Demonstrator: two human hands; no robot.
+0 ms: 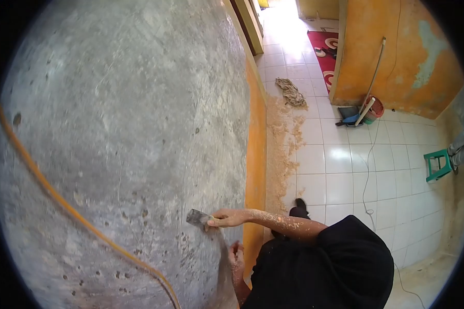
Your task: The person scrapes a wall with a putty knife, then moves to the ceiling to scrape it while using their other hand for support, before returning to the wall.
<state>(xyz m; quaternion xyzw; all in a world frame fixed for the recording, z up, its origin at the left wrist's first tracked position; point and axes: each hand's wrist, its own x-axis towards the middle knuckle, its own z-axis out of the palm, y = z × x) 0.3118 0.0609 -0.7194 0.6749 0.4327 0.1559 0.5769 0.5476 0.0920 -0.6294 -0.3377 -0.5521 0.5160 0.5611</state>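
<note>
My right hand (226,218) is closed around a flat scraper (197,218), its broad grey blade against the grey, pitted wall (139,103). Orange flakes cling to the right forearm, which reaches across from a black sleeve (350,247). Lower down, my left hand (236,255) is close to the wall with its fingers curled, and nothing shows in it. A band of orange paint (255,154) runs along the base of the wall. Orange scrapings (281,154) are scattered on the floor beside it.
A crumpled cloth (291,92) lies on the white tiles (337,157). Farther right are a blue dustpan (351,119), a basket (375,109) with a leaning pole, and a green stool (438,165). A thin cable (366,190) crosses the floor. An orange strip (82,219) curves across the left.
</note>
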